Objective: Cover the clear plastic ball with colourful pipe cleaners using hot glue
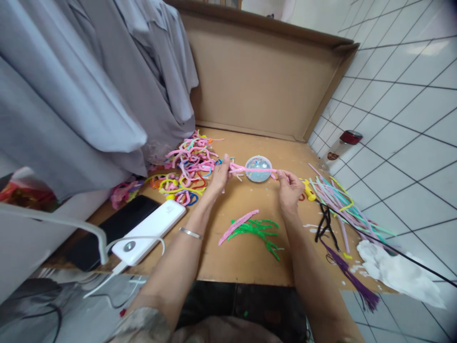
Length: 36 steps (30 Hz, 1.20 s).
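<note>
A pink pipe cleaner [254,170] is stretched level between my two hands above the cardboard work surface [246,259]. My left hand [218,176] pinches its left end, fingers closed. My right hand [288,187] grips the right end, also closed. Just behind the stretched cleaner sits a small round clear container [258,168] with light blue contents. A loose pink pipe cleaner [238,226] and green pipe cleaners [260,231] lie on the cardboard in front of my hands.
A tangled pile of bent coloured pipe cleaners [187,166] lies left. Straight pipe cleaners [339,202], a yellow tool [308,189], a purple tassel [352,276] and white cloth [394,269] lie right. A white power bank [150,232] rests on a black phone [107,232]. Grey clothing [89,81] hangs left; a red-capped bottle [339,148] stands by the tiled wall.
</note>
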Each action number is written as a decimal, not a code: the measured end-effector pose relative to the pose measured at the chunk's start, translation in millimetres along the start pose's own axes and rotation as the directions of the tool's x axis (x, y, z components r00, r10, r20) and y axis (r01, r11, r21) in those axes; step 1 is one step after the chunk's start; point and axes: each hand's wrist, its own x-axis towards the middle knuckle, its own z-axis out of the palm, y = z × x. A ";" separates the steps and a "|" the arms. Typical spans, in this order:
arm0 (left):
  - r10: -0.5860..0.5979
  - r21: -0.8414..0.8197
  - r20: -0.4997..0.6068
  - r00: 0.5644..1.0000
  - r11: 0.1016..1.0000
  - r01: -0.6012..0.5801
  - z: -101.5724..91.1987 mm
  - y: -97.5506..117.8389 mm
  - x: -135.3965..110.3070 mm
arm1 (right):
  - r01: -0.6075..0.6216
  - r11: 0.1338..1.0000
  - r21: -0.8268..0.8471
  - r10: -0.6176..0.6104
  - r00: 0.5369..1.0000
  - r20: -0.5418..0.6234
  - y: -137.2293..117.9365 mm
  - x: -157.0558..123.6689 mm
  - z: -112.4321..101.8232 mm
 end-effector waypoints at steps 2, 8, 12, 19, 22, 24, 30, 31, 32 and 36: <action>0.018 -0.011 -0.046 0.999 1.000 -0.018 2.8 4.7 -1.1 | -0.010 1.000 0.016 0.010 0.999 -0.036 -2.4 -1.1 1.0; 0.016 -0.083 -0.014 1.000 0.996 -0.017 6.0 10.3 -5.9 | -0.066 0.997 0.027 0.066 0.998 0.015 -6.4 1.7 -3.2; 0.060 -0.027 0.025 0.998 0.998 -0.059 4.0 2.7 -5.5 | -0.117 0.992 -0.052 0.127 0.948 0.292 0.1 8.2 -10.6; 0.260 0.189 -0.012 0.966 0.949 -0.253 8.6 -4.3 -6.0 | -0.116 0.988 -0.097 0.151 0.729 0.667 -11.0 1.1 -8.1; 0.214 0.071 0.059 0.975 0.973 -0.218 16.9 -4.6 -10.0 | -0.125 0.991 -0.057 0.130 0.719 0.683 -17.4 -6.6 -3.5; 0.158 -0.046 0.094 0.983 0.987 -0.154 22.9 -5.4 -13.0 | -0.110 0.991 -0.070 0.129 0.741 0.659 -16.5 -11.5 -0.5; -0.083 -0.441 0.171 0.982 0.885 0.151 38.1 -2.1 -23.3 | -0.005 0.989 -0.150 0.091 0.810 0.579 -6.7 -20.0 5.4; -0.108 -0.475 0.180 0.978 0.861 0.183 40.5 -0.7 -25.4 | 0.042 0.984 -0.175 0.067 0.819 0.570 -6.3 -21.1 6.0; -0.124 -0.500 0.185 0.975 0.842 0.202 43.0 0.7 -27.5 | 0.079 0.977 -0.200 0.049 0.825 0.563 -6.3 -22.4 6.5; -0.095 -0.544 0.166 0.982 0.821 0.171 52.4 3.3 -34.0 | 0.156 0.953 -0.261 0.019 0.827 0.562 -8.0 -28.7 8.3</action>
